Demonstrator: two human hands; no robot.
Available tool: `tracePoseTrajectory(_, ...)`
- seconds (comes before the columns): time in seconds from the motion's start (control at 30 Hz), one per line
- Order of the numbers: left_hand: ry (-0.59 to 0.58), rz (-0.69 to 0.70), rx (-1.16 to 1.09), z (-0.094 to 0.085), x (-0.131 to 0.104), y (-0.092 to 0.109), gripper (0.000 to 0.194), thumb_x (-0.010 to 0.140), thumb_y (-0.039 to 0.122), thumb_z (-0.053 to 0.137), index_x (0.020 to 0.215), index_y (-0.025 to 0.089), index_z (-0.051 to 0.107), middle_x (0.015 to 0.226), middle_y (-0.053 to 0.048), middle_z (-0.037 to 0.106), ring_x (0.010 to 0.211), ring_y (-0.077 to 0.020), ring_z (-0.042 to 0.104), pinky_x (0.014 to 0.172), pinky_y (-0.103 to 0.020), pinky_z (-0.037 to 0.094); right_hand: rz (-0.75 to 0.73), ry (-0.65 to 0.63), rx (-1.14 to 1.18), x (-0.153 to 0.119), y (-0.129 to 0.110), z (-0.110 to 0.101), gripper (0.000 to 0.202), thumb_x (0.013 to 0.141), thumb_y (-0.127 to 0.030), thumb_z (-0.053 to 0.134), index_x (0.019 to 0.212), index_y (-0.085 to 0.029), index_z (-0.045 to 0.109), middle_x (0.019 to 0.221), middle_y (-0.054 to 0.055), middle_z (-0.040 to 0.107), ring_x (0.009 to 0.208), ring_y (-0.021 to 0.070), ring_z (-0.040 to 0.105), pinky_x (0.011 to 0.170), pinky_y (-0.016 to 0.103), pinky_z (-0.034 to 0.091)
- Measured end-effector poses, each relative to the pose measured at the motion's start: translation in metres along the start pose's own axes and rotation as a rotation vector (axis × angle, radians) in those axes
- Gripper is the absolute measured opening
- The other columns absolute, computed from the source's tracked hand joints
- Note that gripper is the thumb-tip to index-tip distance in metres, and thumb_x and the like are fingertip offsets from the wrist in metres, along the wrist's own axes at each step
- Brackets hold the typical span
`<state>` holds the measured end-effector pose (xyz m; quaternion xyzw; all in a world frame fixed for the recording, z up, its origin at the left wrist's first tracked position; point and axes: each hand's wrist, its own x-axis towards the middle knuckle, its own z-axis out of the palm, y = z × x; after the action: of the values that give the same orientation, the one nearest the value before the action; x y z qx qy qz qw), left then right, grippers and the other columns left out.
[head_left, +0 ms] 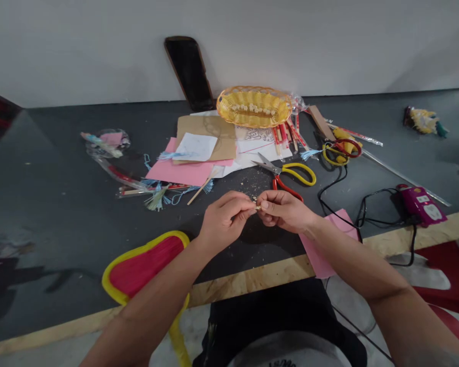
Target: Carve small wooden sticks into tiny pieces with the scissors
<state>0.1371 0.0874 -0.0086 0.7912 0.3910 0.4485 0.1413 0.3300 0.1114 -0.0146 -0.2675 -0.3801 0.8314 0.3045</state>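
My left hand [224, 219] and my right hand [285, 210] meet above the dark tabletop [61, 214], fingertips pinched together on a tiny pale piece [257, 207]. Pale crumbs lie on the table just beyond them. Scissors with one yellow and one red handle [288, 176] lie a little past my right hand. A red fan with a yellow rim [143, 265] rests under my left forearm. A pink sheet [321, 255] lies under my right wrist at the table edge.
A yellow woven basket [254, 106] stands at the back, with pink and brown paper [199, 148], tassels and red sticks around it. A second pair of scissors [340, 149], black cables and a magenta device [423, 204] lie right. A dark phone [189, 71] leans on the wall.
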Motion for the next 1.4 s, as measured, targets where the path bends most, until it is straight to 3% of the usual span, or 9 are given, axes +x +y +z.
tracePoseTrajectory(0.13, 0.012, 0.006, -0.030, 0.000, 0.000, 0.000, 0.005, 0.090, 0.014, 0.068, 0.087, 0.018, 0.069, 0.086, -0.005, 0.073, 0.078, -0.0112, 0.070, 0.073, -0.020, 0.056, 0.033, 0.001, 0.050, 0.001, 0.001, 0.000, 0.042, 0.073, -0.048, 0.087, 0.077, -0.017, 0.059, 0.063, -0.007, 0.053, 0.052, 0.0046, 0.043, 0.049, 0.020, 0.029)
tracePoseTrajectory(0.4, 0.058, -0.104, -0.026, 0.001, 0.002, 0.000, 0.008, 0.090, 0.015, 0.066, 0.085, 0.016, 0.071, 0.082, -0.004, 0.073, 0.078, -0.0114, 0.069, 0.073, -0.020, 0.054, -0.263, 0.169, -0.356, 0.003, 0.010, 0.001, 0.037, 0.083, -0.054, 0.075, 0.082, -0.019, 0.061, 0.063, -0.007, 0.052, 0.053, 0.0063, 0.044, 0.052, 0.023, 0.037)
tracePoseTrajectory(0.6, -0.065, -0.556, -0.256, -0.004, 0.007, 0.006, 0.017, 0.086, 0.033, 0.068, 0.082, 0.016, 0.071, 0.073, -0.001, 0.069, 0.060, -0.0106, 0.057, 0.055, -0.021, 0.045, -0.635, 0.283, -0.873, -0.002, 0.007, 0.005, 0.012, 0.096, -0.029, 0.061, 0.088, -0.021, 0.064, 0.080, 0.001, 0.065, 0.074, 0.0122, 0.058, 0.067, 0.027, 0.047)
tracePoseTrajectory(0.73, -0.144, -0.707, -0.376, -0.005, 0.010, 0.006, 0.027, 0.080, 0.042, 0.070, 0.080, 0.015, 0.072, 0.072, -0.002, 0.068, 0.060, -0.0109, 0.053, 0.056, -0.022, 0.042, -0.779, 0.261, -1.052, -0.003, 0.007, 0.004, 0.009, 0.097, -0.018, 0.057, 0.091, -0.021, 0.064, 0.084, 0.002, 0.068, 0.079, 0.0138, 0.061, 0.070, 0.028, 0.050)
tracePoseTrajectory(1.0, -0.184, -0.780, -0.444, -0.006, 0.012, 0.007, 0.031, 0.075, 0.045, 0.074, 0.072, 0.014, 0.068, 0.064, 0.001, 0.055, 0.060, -0.0097, 0.043, 0.056, -0.023, 0.033, -0.826, 0.242, -1.106, -0.004, 0.004, 0.005, 0.009, 0.094, -0.013, 0.059, 0.093, -0.020, 0.065, 0.084, 0.003, 0.067, 0.080, 0.0132, 0.063, 0.071, 0.027, 0.052)
tracePoseTrajectory(1.4, -0.189, -0.757, -0.445, -0.008, 0.011, 0.004, 0.029, 0.078, 0.044, 0.072, 0.076, 0.015, 0.070, 0.067, 0.000, 0.060, 0.062, -0.0114, 0.047, 0.059, -0.023, 0.038, -0.778, 0.240, -1.059, -0.005, 0.003, 0.005, 0.006, 0.096, -0.019, 0.059, 0.093, -0.020, 0.064, 0.082, 0.002, 0.067, 0.077, 0.0127, 0.062, 0.069, 0.027, 0.050)
